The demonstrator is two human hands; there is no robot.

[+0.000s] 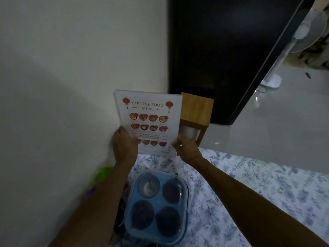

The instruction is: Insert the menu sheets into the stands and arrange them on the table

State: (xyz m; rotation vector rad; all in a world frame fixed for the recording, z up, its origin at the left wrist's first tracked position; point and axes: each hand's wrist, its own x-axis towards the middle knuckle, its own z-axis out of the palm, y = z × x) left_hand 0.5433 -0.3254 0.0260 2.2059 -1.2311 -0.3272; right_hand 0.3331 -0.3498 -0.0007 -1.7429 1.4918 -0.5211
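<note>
Fingers of your left hand (124,145) grip the menu's (148,120) lower left edge; your right hand (185,148) pinches its lower right corner. Menu stands upright above the table (267,184), beyond the blue box (156,207).

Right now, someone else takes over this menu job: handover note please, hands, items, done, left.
Left hand: grips the left edge of the Chinese food menu.
Right hand: grips its lower right edge.
The menu is upright near the wall, at the far end of the floral tablecloth. Whether it already sits in a clear stand, I cannot tell.
Blue four-compartment container lies nearer the person.
Done: this sheet is in hand, unplaced.
Left: set it down; no other sheets or stands in view.
</note>
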